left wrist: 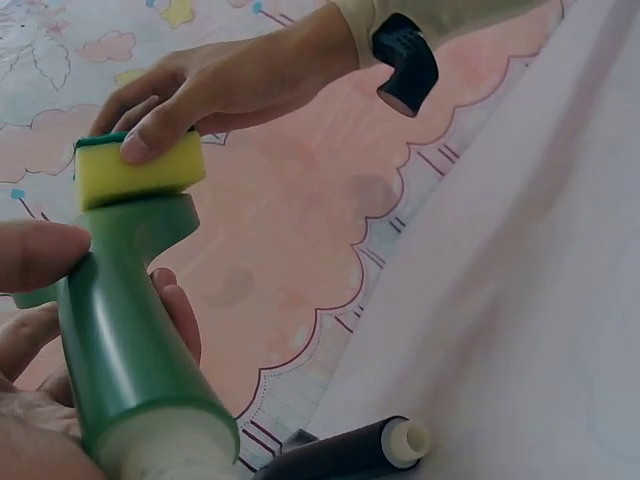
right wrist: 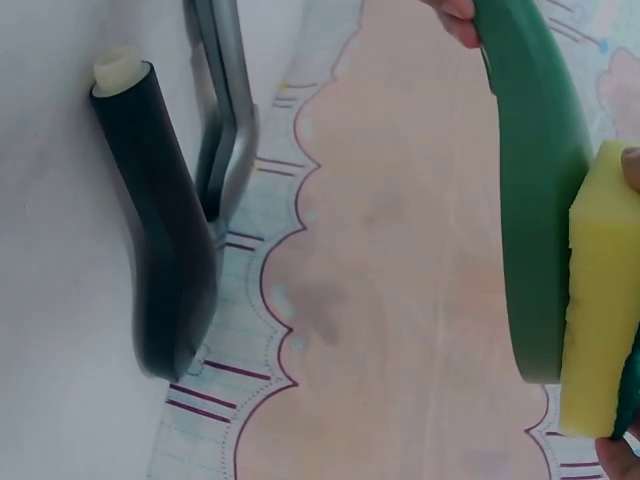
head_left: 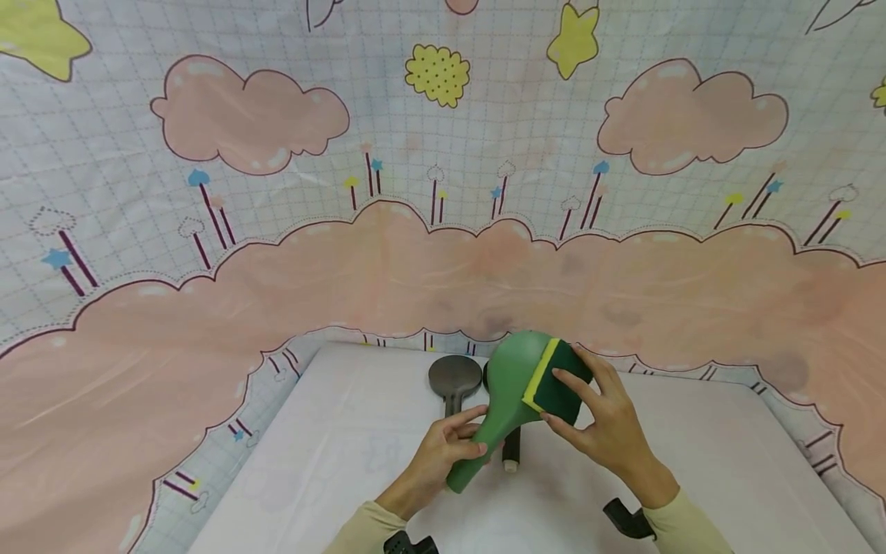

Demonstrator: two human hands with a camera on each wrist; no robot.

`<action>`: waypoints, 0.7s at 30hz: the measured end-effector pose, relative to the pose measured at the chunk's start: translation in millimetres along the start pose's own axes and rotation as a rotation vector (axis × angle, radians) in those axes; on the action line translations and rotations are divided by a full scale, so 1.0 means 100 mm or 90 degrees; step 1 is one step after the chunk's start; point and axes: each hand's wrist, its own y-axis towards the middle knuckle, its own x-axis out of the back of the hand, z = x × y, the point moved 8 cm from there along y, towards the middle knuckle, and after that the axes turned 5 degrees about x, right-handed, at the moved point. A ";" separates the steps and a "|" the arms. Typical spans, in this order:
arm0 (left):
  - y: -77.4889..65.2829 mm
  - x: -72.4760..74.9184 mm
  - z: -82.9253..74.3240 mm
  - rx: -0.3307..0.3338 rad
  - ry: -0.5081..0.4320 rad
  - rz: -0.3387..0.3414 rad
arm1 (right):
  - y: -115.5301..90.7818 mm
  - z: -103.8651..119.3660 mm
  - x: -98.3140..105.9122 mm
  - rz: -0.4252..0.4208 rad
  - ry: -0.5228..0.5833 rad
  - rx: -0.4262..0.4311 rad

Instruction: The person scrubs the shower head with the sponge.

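In the head view my left hand grips the handle of a green shower head, which tilts up and to the right. A pale end shows at the bottom of its handle in the left wrist view. My right hand holds a yellow and dark green sponge between thumb and fingers. The sponge's yellow side lies against the shower head's face, with the dark green scouring side turned outward. Part of the face is hidden behind the sponge.
Behind the raised hands, a grey shower head and a black shower head with a pale end lie on the white table. A printed cloth with clouds and stars hangs beyond the table's far edge.
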 end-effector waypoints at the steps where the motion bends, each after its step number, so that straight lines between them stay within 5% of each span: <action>1: 0.01 -0.01 0.00 0.001 -0.014 0.009 | 0.00 0.00 0.01 -0.010 0.006 0.001; 21: 0.11 -0.17 -0.05 0.019 -0.169 0.042 | 0.03 0.16 -0.07 -0.008 0.015 0.002</action>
